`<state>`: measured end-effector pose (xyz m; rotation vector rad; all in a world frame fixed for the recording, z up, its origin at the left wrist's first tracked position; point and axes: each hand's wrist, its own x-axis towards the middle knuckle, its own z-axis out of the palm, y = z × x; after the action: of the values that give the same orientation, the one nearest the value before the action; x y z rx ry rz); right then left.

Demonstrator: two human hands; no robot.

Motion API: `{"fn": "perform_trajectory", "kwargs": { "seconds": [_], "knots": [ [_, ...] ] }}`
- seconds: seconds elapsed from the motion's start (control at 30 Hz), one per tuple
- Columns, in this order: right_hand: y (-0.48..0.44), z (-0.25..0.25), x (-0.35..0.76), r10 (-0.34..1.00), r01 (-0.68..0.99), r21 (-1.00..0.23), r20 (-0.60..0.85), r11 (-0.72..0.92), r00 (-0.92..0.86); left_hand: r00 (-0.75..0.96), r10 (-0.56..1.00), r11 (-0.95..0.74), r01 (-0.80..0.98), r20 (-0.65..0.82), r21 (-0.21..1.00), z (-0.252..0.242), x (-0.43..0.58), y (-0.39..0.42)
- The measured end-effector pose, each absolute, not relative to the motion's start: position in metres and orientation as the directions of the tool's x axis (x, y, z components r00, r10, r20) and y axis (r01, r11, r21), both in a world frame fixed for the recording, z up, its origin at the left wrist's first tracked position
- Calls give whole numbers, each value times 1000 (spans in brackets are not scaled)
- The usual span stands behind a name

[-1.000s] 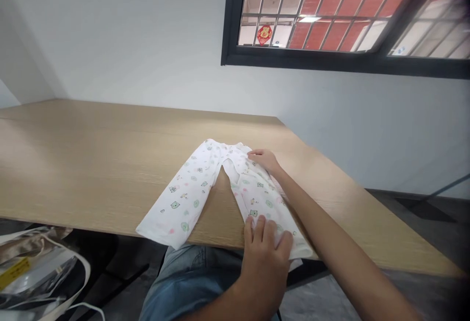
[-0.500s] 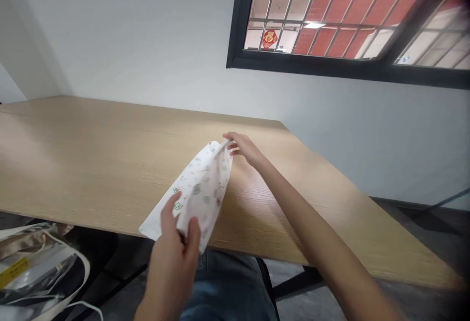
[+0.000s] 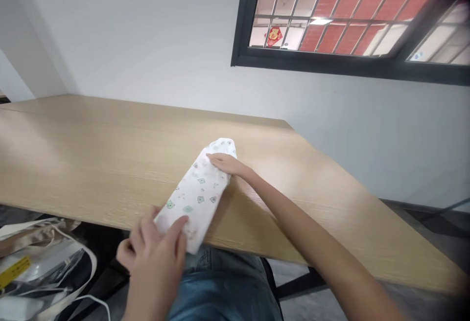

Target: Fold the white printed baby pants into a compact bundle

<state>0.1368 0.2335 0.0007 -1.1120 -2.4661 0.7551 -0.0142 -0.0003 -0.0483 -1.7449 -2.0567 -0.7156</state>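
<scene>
A white cloth printed with small green and pale pink motifs lies folded into a long strip, slanting across the table's near edge. My left hand is closed on its near left corner, thumb on top and the other fingers curled at the side. The near end hangs a little past the edge, above my lap. My right hand rests flat across the far part of the cloth, palm down with fingers stretched out. Part of the cloth's right side is hidden under that hand.
The wooden table runs back to a grey-white wall. A barred window is at the upper right. Below the table's left front edge sits an open bag holding clear plastic packages and a white cable.
The raised upper layer of the cloth has come down flat. My right hand went from pinching its far end to lying on top, and my left hand shifted left onto the near corner.
</scene>
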Motion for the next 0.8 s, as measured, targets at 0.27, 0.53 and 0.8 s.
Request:
{"fn": "perform_trajectory", "kwargs": {
  "seconds": [0.27,0.53,0.8],
  "knots": [
    [186,13,195,764,629,-568,1,531,-645,141,864,-336,876,484,345,-30,54,8],
    [175,19,187,687,685,-401,-167,608,-707,484,863,-505,811,148,294,-9,57,87],
    [248,5,164,851,850,-153,-76,505,-519,580,708,-670,733,403,123,-61,32,-1]
  ]
}}
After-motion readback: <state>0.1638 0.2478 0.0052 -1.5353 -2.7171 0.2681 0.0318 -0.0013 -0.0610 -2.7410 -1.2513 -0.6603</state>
